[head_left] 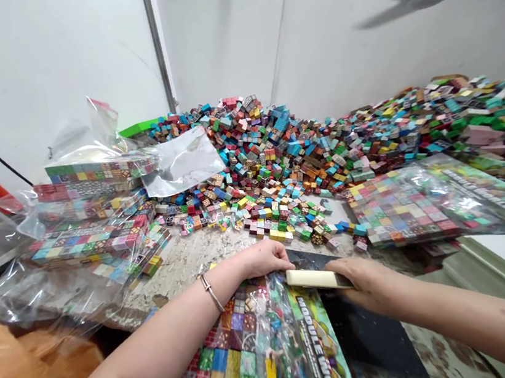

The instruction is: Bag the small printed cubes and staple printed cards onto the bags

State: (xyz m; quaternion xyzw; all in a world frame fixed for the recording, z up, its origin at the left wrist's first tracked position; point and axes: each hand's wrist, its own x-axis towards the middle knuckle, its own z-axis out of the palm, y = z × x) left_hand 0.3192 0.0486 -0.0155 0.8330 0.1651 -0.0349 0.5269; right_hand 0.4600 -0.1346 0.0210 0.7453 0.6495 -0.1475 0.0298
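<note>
Both hands meet at the top edge of a clear plastic bag of coloured printed cubes (250, 350): the left hand (261, 258), fingers curled, presses on the bag's mouth, while the right hand (361, 277) pinches a flat cream bar (313, 278) against it. Just beyond, a sprawling heap of loose multicoloured cubes (267, 162) covers the speckled stone counter (187, 259). Sealed bags (94, 222) stack at left, another filled pack (404, 206) at right. The bar's far end is hidden under the right fingers.

Speckled stone counter (188, 262) carries a huge heap of small multicoloured cubes (271, 155) far, clear-bagged cube sheets stacked left (93, 216), another bagged sheet right (404, 206).
</note>
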